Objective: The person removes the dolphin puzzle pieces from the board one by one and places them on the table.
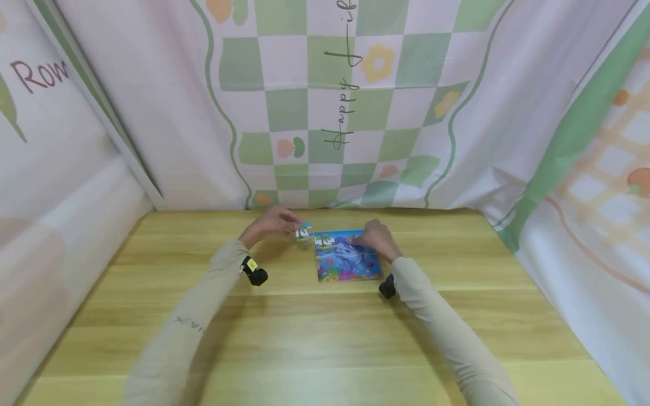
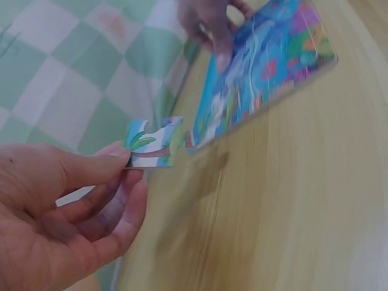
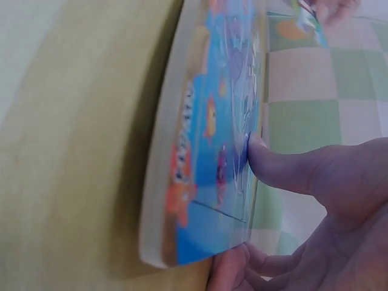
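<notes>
A flat puzzle board [image 1: 350, 266], printed with a blue sea scene, is near the far edge of a counter [image 1: 325, 338]. A strip of wood separates the board's far edge from the curtain [image 1: 284, 107] behind; much wider stretches run left, right and toward the wearer. The right hand [image 1: 380, 239] grips the board's far right corner, thumb on the printed face, fingers curled at the edge. At the opposite far corner, the fingers of the left hand [image 1: 271, 221] pinch a small palm-tree puzzle piece [image 2: 151, 145] by one side. The piece is just beside the board; whether they touch is hard to tell.

The counter is pale yellow wood with grain running crosswise, and shadows fall beneath both forearms. The curtain has green and white checks, small flowers and sideways lettering, starting "Happy". Pale printed hangings [image 1: 599, 186] flank both sides. Both sleeves [image 1: 193, 318] are beige, with a black camera [image 1: 256, 275] at each wrist.
</notes>
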### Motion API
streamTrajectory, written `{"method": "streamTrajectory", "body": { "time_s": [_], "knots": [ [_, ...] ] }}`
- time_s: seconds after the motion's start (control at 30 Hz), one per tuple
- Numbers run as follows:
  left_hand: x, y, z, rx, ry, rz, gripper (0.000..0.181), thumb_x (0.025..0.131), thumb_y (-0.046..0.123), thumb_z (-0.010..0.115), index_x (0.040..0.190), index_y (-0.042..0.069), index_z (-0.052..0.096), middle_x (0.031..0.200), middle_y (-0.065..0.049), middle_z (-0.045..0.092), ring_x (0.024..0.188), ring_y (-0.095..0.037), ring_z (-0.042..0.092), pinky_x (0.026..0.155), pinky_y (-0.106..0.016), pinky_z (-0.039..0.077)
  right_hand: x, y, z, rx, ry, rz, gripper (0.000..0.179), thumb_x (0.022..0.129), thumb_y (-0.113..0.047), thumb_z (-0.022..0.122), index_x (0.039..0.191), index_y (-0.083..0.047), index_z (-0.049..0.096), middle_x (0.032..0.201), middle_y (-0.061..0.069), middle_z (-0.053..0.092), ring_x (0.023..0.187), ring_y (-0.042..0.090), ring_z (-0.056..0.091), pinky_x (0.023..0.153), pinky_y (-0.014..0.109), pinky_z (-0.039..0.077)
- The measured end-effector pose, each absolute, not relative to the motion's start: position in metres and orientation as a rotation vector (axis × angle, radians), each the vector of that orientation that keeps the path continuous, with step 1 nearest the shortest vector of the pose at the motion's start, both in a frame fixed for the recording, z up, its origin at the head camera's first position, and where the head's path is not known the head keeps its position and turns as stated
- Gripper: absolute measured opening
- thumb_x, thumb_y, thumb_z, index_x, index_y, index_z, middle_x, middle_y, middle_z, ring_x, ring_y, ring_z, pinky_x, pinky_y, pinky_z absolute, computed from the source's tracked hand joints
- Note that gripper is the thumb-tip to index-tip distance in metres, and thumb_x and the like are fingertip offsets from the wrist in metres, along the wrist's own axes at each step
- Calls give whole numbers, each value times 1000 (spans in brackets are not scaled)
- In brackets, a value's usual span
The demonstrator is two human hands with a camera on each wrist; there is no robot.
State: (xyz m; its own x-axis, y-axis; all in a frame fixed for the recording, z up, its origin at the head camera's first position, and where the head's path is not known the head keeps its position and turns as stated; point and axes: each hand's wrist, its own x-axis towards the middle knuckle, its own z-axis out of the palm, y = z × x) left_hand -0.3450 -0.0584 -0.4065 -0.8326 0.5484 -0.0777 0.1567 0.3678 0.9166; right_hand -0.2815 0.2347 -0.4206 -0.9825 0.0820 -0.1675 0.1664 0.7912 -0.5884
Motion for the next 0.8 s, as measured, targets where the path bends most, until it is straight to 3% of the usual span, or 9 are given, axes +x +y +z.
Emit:
{"method": "streamTrajectory", "body": {
  "time_s": [0.1, 0.23, 0.33, 0.43, 0.5, 0.6, 0.73, 0.8],
  "knots": [
    [-347, -69, -410, 583, 2287, 1397, 29, 99, 0, 68, 125, -13, 66, 120, -29, 72, 94, -28, 74, 92, -39, 63, -284, 239, -421, 199, 2820, -987, 52, 91, -33, 82, 107, 8, 55, 98, 15, 50, 83, 26, 50, 72, 38, 52],
    [-347, -79, -414, 579, 2301, 1348, 28, 98, 1, 68, 124, -11, 68, 119, -27, 73, 91, -22, 73, 88, -35, 63, -287, 247, -418, 279, 2704, -1116, 46, 93, -25, 81, 109, 4, 50, 99, 12, 48, 83, 23, 52, 65, 28, 51],
    [-348, -83, -420, 620, 2289, 1344, 30, 98, 0, 68, 125, -12, 66, 120, -28, 72, 93, -24, 73, 89, -38, 63, -288, 256, -416, 332, 2632, -1194, 35, 92, -19, 82, 90, -3, 51, 85, 6, 50, 72, 17, 53, 61, 23, 52],
    [-352, -85, -428, 733, 2290, 1327, 30, 97, -3, 67, 124, -15, 65, 120, -31, 70, 96, -31, 74, 88, -41, 64, -288, 265, -416, 315, 2578, -1253, 44, 93, -16, 79, 67, -13, 44, 63, -4, 43, 58, 12, 46, 56, 23, 49],
    [-355, -86, -433, 799, 2297, 1312, 29, 96, -4, 68, 123, -14, 66, 117, -31, 71, 97, -34, 73, 86, -39, 64, -287, 271, -415, 284, 2536, -1307, 49, 95, -14, 77, 62, -16, 40, 57, -7, 39, 54, 10, 43, 55, 23, 49],
    [-359, -87, -438, 878, 2312, 1296, 27, 94, -2, 70, 119, -11, 69, 110, -26, 74, 94, -31, 72, 80, -34, 63, -286, 275, -414, 270, 2481, -1379, 40, 96, -10, 74, 68, -12, 45, 61, -6, 44, 57, 10, 47, 57, 25, 52],
    [-362, -90, -440, 933, 2314, 1294, 21, 95, 3, 72, 115, -2, 74, 107, -15, 77, 90, -20, 70, 76, -29, 61, -288, 278, -415, 271, 2450, -1386, 13, 98, -4, 69, 97, 2, 58, 78, 2, 60, 67, 12, 61, 66, 29, 61],
    [-363, -89, -442, 943, 2327, 1286, 19, 96, 4, 71, 114, -1, 74, 109, -14, 77, 91, -21, 71, 77, -29, 61, -290, 279, -416, 267, 2440, -1380, 16, 98, -1, 67, 110, 8, 60, 85, 6, 65, 72, 14, 64, 72, 32, 64]
  ]
}}
